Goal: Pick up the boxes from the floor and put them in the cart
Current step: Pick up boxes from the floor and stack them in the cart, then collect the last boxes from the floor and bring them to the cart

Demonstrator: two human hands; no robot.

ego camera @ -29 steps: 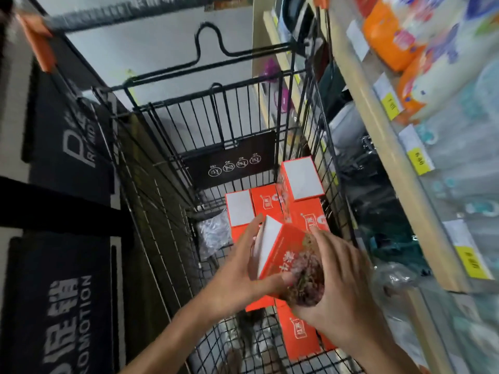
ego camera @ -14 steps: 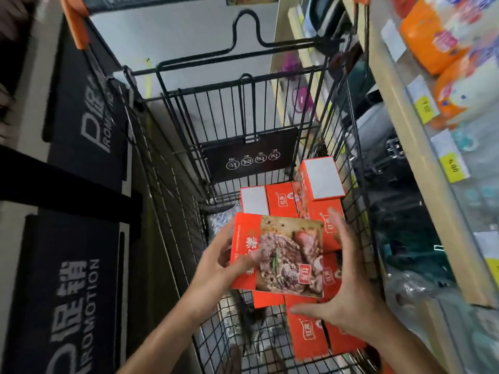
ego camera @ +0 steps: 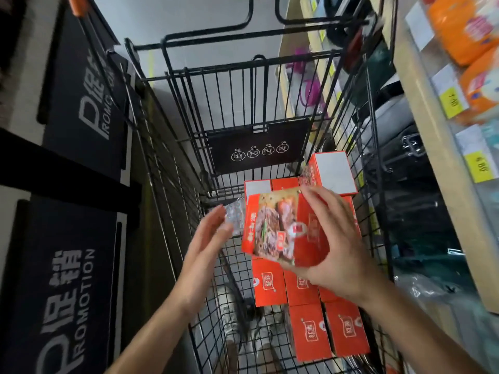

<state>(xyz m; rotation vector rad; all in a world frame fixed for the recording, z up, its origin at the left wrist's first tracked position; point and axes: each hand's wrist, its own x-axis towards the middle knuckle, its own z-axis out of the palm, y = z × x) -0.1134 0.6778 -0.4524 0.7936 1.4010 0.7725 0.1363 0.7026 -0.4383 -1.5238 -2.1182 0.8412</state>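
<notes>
A black wire cart fills the middle of the view. Several red boxes lie packed along its right side, and one with a white face stands tilted at the far right corner. My right hand grips a red box with a food picture, holding it over the stacked boxes. My left hand hovers just left of that box, fingers spread, not touching it.
Black promotion panels line the left side. A wooden shelf with price tags and orange packs runs along the right, close to the cart. A crumpled clear wrapper lies inside the cart near its left wall.
My left hand has let go of the pictured box and drawn away to the left. My right hand alone now holds it, shifted right over the stacked boxes.
</notes>
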